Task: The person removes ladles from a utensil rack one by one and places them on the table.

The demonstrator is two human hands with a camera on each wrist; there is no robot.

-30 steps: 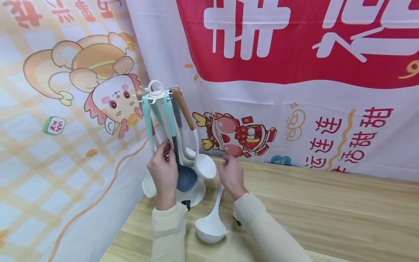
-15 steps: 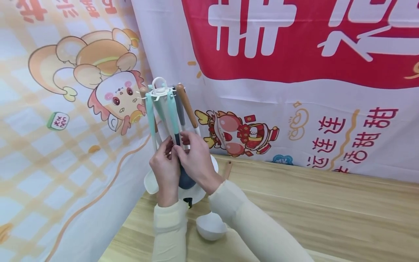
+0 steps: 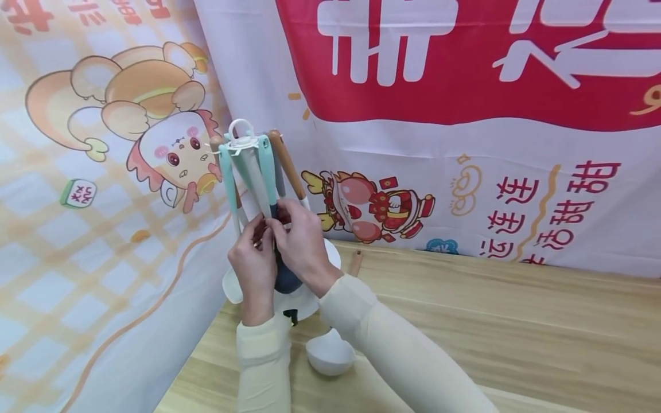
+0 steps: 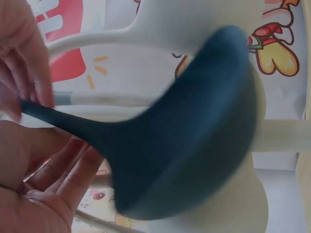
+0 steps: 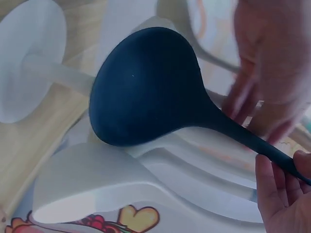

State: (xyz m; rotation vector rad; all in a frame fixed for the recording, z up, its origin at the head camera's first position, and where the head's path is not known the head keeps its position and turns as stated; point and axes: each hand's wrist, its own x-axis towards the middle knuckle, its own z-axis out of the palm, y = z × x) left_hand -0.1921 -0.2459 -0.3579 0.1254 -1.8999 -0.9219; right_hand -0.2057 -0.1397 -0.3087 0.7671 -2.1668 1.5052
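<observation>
A dark blue ladle [image 5: 150,87] with a mint handle hangs on the white rotating utensil rack [image 3: 242,142]. My right hand [image 3: 304,238] pinches its dark shaft between thumb and fingers. Close beside the shaft, my left hand [image 3: 254,264] has its fingers loosely bent, with a gap between thumb and fingers in the left wrist view. The ladle's bowl shows below both hands in the head view, partly covered by the right one. Around it hang other utensils with mint, grey and wooden handles, including a white-headed one [image 5: 92,184].
A white ladle [image 3: 330,353] lies on the wooden table [image 3: 465,321], its shaft under the right forearm and its wooden handle end [image 3: 356,263] beyond. The rack's round white base [image 5: 29,58] stands on the tabletop. Printed cloths [image 3: 413,143] hang close behind and at left.
My right hand has moved left from above the white ladle's handle to the dark blue ladle's shaft and now pinches it. The left hand has stayed by that shaft.
</observation>
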